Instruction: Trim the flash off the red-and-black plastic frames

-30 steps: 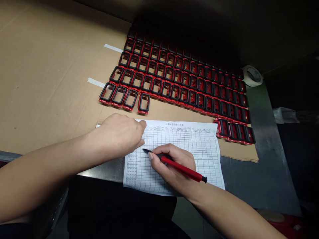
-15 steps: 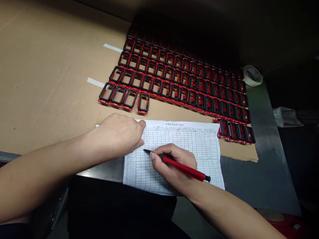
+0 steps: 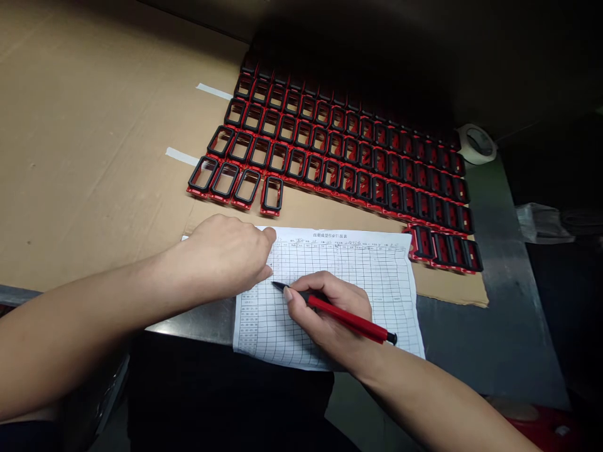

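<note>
My right hand [image 3: 330, 314] grips a red and black pen [image 3: 348, 321] in a writing hold. The pen's dark tip points at the left columns of a printed form [image 3: 391, 276], a white gridded sheet with handwriting in its upper rows. On the form's upper left part rests my left hand [image 3: 230, 254]; its thumb and a fingertip stand apart, the other fingers are bent and partly hidden. Nothing shows in that hand. The sheet's lower edge hangs slightly past the table's front edge.
Beyond the form, rows of red and black rectangular frames [image 3: 272, 194] stand on a cardboard sheet [image 3: 94, 138]. A roll of tape [image 3: 478, 143] lies at their right end. Two white tape strips [image 3: 214, 91] mark the cardboard. Bare metal tabletop [image 3: 490, 339] shows at right.
Hardly anything differs. The form's right side has shifted very slightly; both hands and the pen stay in the same place.
</note>
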`<state>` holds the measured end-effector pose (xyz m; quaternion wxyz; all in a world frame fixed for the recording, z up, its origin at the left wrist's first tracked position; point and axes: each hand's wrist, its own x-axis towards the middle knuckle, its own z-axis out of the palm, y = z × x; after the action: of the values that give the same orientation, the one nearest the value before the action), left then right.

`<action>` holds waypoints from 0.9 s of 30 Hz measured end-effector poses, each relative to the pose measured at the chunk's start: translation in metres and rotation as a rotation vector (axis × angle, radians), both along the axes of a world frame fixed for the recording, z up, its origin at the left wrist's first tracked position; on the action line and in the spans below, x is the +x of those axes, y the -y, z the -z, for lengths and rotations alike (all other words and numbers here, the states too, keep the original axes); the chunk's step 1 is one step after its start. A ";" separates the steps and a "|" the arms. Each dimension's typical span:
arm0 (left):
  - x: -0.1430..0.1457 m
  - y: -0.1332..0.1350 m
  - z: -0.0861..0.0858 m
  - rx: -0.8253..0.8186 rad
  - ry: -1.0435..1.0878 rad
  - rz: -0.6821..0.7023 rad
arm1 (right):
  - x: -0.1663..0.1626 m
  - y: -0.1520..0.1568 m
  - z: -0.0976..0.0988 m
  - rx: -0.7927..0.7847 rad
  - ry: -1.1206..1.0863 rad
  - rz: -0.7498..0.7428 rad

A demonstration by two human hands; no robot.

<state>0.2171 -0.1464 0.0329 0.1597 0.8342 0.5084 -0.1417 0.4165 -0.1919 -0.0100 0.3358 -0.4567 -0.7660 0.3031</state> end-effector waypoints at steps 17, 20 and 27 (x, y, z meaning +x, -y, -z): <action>0.000 0.000 0.002 -0.005 -0.005 -0.002 | -0.001 0.000 0.000 0.014 -0.007 -0.003; 0.000 0.000 0.002 -0.016 -0.012 -0.005 | 0.000 0.000 0.001 0.015 -0.010 -0.005; 0.001 0.000 0.001 -0.002 -0.006 -0.001 | -0.001 0.000 0.000 0.015 0.001 -0.009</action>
<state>0.2178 -0.1462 0.0319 0.1592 0.8333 0.5093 -0.1447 0.4157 -0.1916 -0.0096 0.3374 -0.4507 -0.7706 0.2986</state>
